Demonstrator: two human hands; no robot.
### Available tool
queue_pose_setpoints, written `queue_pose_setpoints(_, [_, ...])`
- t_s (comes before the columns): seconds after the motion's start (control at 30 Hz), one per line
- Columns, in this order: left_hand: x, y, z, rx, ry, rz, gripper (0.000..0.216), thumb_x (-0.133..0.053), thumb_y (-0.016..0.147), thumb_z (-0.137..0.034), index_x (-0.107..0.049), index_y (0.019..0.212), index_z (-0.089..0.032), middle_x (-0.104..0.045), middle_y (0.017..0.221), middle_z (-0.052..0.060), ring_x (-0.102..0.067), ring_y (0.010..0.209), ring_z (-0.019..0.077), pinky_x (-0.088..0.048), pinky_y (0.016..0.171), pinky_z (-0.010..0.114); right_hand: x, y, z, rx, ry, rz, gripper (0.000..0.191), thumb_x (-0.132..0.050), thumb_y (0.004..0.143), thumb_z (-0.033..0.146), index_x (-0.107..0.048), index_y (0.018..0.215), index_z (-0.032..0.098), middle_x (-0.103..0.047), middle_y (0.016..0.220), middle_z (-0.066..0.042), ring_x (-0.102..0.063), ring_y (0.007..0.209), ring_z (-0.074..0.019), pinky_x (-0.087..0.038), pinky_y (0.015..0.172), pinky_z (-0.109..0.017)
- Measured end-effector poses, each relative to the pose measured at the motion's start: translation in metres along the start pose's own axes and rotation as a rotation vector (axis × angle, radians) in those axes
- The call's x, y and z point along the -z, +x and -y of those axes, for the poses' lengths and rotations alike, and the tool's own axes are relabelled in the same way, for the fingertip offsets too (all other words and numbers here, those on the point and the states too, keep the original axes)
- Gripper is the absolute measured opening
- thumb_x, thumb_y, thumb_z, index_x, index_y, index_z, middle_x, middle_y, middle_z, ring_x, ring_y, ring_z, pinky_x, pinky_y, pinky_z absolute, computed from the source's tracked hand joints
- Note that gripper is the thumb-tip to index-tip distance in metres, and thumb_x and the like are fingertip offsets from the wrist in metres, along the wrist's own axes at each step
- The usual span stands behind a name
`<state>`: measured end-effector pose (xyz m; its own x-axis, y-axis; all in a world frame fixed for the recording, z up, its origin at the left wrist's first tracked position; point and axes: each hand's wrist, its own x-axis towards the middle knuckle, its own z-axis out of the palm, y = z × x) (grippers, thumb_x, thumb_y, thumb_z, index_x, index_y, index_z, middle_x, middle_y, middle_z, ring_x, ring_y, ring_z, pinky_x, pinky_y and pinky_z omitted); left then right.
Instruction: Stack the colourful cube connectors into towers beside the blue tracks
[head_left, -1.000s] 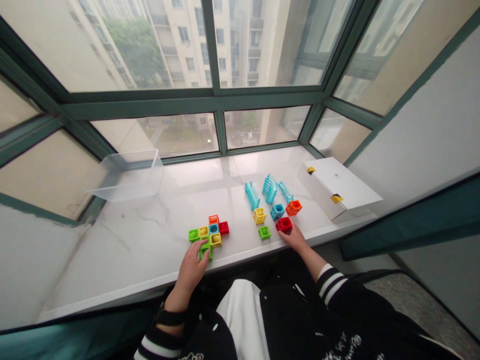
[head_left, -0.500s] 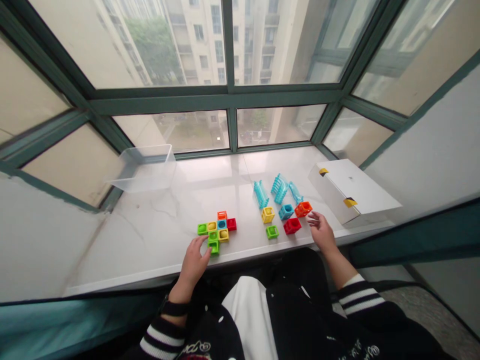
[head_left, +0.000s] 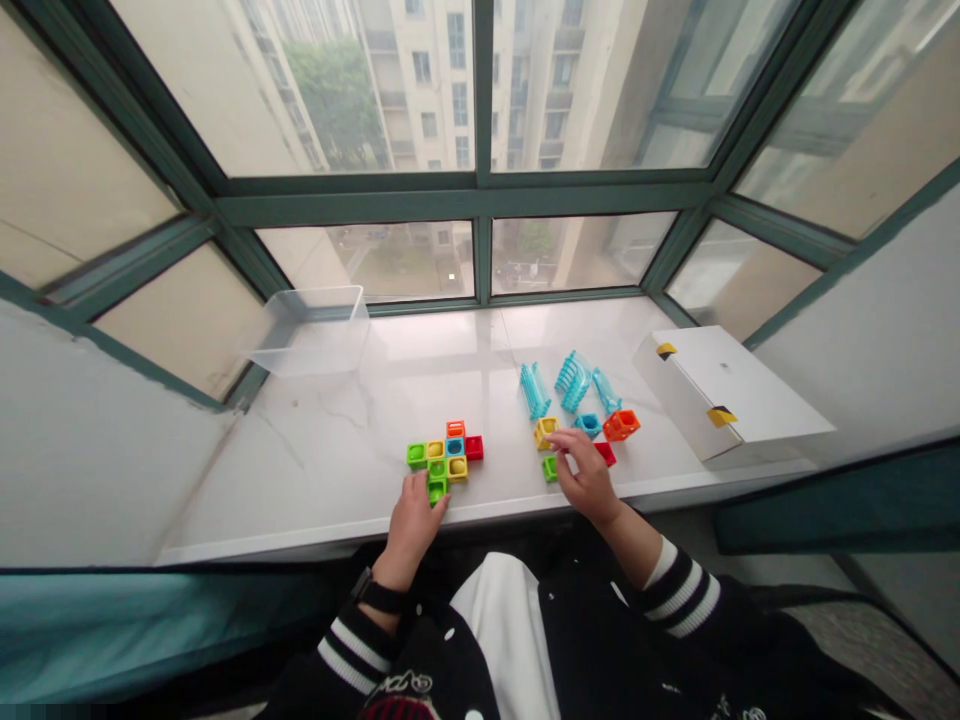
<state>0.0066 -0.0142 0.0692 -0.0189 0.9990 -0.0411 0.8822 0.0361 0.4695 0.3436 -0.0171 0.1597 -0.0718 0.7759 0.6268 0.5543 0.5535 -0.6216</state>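
Observation:
A flat cluster of joined cubes (head_left: 446,455) in green, yellow, orange, blue and red lies near the front edge of the marble sill (head_left: 337,460). My left hand (head_left: 414,520) grips its nearest green cube with curled fingers. My right hand (head_left: 589,478) hovers over the loose cubes to the right, fingers bent. Its thumb and forefinger close around a small green cube (head_left: 550,469), just below a yellow cube (head_left: 543,430). A red cube (head_left: 606,453) is partly hidden behind that hand. An orange cube (head_left: 621,425) and a teal cube (head_left: 589,423) sit beyond it.
Three teal ribbed rail pieces (head_left: 574,378) lie behind the loose cubes. A white cardboard box (head_left: 731,395) rests at the right end of the sill. A clear plastic tub (head_left: 315,330) stands at the back left by the window frame.
My right hand has swung left from beside the orange cube, across the red cube, onto the green and yellow cubes. My left hand has stayed on the cluster. The camera has shifted left.

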Motion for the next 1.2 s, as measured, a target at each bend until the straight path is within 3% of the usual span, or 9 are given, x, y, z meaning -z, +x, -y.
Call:
queue_pose_setpoints(0.23, [0.009, -0.003, -0.008, -0.012, 0.053, 0.053, 0.05, -0.067, 0.095, -0.032, -0.056, 0.141, -0.019, -0.058, 0.13, 0.013, -0.069, 0.113, 0.0271, -0.056, 0.093, 0.037, -0.075, -0.011, -0.002, -0.032, 0.088, 0.443, 0.059, -0.055, 0.089, 0.004, -0.062, 0.142, 0.027, -0.063, 0.137, -0.012, -0.06, 0.13, -0.0264, -0.051, 0.114, -0.049])
queue_pose_setpoints(0.4, [0.016, -0.007, -0.01, -0.033, 0.069, 0.109, 0.057, -0.066, 0.09, -0.029, -0.056, 0.146, -0.019, -0.06, 0.129, 0.013, -0.069, 0.113, 0.0273, -0.054, 0.094, 0.035, -0.1, -0.02, -0.002, -0.015, 0.101, 0.622, 0.06, -0.061, 0.086, 0.006, -0.06, 0.144, 0.023, -0.063, 0.139, -0.013, -0.06, 0.13, -0.0263, -0.049, 0.116, -0.048])
queue_pose_setpoints(0.6, [0.027, -0.004, -0.001, -0.019, -0.063, 0.176, 0.066, -0.066, 0.083, -0.029, -0.057, 0.147, -0.018, -0.067, 0.123, 0.012, -0.068, 0.111, 0.0282, -0.053, 0.098, 0.038, -0.094, -0.023, -0.002, -0.075, 0.092, 0.634, 0.06, -0.061, 0.088, 0.006, -0.059, 0.145, 0.024, -0.065, 0.138, -0.013, -0.06, 0.129, -0.026, -0.05, 0.115, -0.047])
queue_pose_setpoints(0.8, [0.03, -0.001, 0.0, 0.127, -0.608, 0.094, 0.061, -0.068, 0.083, -0.045, -0.063, 0.139, -0.019, -0.073, 0.123, 0.011, -0.069, 0.082, 0.0193, -0.059, 0.086, 0.039, -0.089, -0.023, 0.002, -0.138, 0.17, 0.566, 0.051, -0.061, 0.093, 0.012, -0.06, 0.142, 0.023, -0.068, 0.133, -0.013, -0.063, 0.125, -0.0263, -0.051, 0.113, -0.05])
queue_pose_setpoints(0.97, [0.031, -0.005, -0.031, -0.039, -0.988, 0.161, 0.063, -0.074, 0.085, -0.048, -0.06, 0.14, -0.021, -0.07, 0.136, 0.015, -0.072, 0.111, 0.0249, -0.06, 0.098, 0.044, -0.094, -0.018, 0.008, -0.322, 0.445, 0.528, 0.046, -0.065, 0.098, 0.032, -0.058, 0.143, 0.023, -0.068, 0.134, -0.013, -0.07, 0.113, -0.0239, -0.06, 0.099, -0.044])
queue_pose_setpoints(1.07, [0.034, -0.005, -0.051, -0.156, -1.039, 0.226, 0.06, -0.072, 0.09, -0.045, -0.058, 0.143, -0.022, -0.066, 0.144, 0.015, -0.067, 0.127, 0.0281, -0.057, 0.108, 0.047, -0.094, -0.014, 0.007, -0.435, 0.595, 0.517, 0.048, -0.066, 0.098, 0.042, -0.06, 0.142, 0.023, -0.069, 0.136, -0.012, -0.072, 0.115, -0.0251, -0.06, 0.101, -0.044])
queue_pose_setpoints(1.2, [0.035, -0.001, -0.067, -0.24, -1.016, 0.222, 0.056, -0.07, 0.093, -0.044, -0.059, 0.144, -0.022, -0.064, 0.148, 0.014, -0.062, 0.136, 0.0301, -0.054, 0.114, 0.05, -0.086, -0.012, 0.002, -0.562, 0.733, 0.487, 0.051, -0.077, 0.089, 0.051, -0.066, 0.131, 0.022, -0.075, 0.123, -0.01, -0.076, 0.108, -0.0255, -0.061, 0.101, -0.046])
